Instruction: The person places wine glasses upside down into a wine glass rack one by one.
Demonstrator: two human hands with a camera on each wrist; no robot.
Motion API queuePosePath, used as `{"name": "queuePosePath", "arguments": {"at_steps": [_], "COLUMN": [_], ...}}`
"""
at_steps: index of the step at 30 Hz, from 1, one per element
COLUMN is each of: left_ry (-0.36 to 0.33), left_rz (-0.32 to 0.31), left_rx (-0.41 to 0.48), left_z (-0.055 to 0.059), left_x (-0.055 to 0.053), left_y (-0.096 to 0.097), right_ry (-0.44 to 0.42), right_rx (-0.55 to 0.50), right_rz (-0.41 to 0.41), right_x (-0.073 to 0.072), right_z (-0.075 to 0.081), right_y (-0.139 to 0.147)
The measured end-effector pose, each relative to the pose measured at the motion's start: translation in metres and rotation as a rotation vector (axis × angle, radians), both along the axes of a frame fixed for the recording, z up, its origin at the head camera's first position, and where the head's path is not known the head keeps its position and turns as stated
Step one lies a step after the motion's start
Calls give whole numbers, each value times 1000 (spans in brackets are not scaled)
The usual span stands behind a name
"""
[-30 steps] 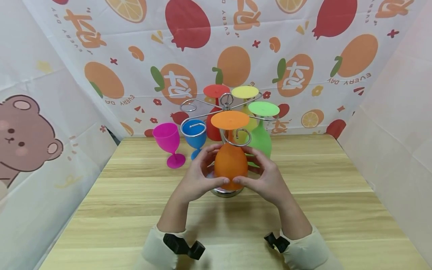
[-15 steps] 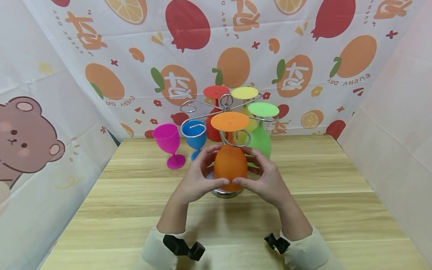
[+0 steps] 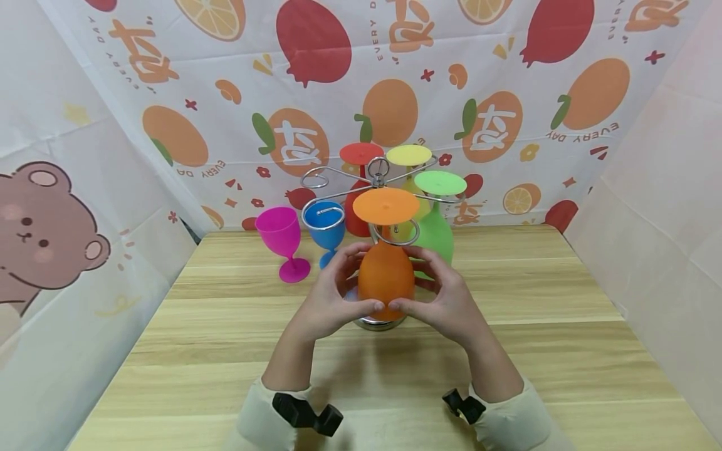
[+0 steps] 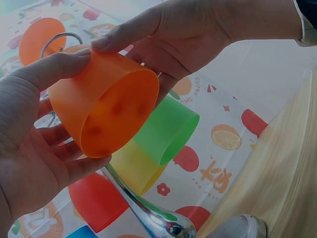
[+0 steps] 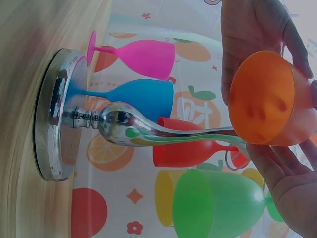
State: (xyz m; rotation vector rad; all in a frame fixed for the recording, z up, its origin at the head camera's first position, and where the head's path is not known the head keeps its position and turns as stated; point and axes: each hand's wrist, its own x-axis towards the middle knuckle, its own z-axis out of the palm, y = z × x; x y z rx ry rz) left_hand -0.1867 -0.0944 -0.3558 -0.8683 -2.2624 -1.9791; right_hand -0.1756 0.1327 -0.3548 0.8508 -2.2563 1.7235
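Observation:
An upside-down orange goblet [image 3: 386,275] hangs at a curled ring at the front of the metal rack [image 3: 379,324], its round foot above the ring. My left hand [image 3: 338,291] grips the bowl from the left, thumb in front and fingers curled behind. From the right, my right hand [image 3: 440,297] holds the same bowl, the two thumbs close together near the rim. In the left wrist view the bowl's open mouth [image 4: 121,116] shows, with finger shadows through the plastic. Green [image 3: 437,235], yellow [image 3: 408,155] and red [image 3: 361,153] goblets also hang inverted on the rack.
A pink goblet [image 3: 279,230] and a blue goblet [image 3: 327,233] stand upright on the wooden table [image 3: 197,351], left of the rack. The blue one is beneath a rack ring. Behind, a fruit-patterned cloth [image 3: 316,41] hangs at the table's far edge.
The orange goblet has sunk very slightly, its foot now covering more of the ring's curl. Both hands keep their hold on the bowl.

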Motion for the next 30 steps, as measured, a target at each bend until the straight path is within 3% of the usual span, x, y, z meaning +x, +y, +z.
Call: {"name": "queuePosePath", "arguments": {"at_steps": [30], "left_ry": [42], "left_rz": [13], "left_rx": [-24], "left_z": [0], "left_x": [8], "left_y": [10], "right_ry": [60], "right_rx": [23], "right_rz": [29], "right_x": [1], "right_z": [3], "right_y": [12]}}
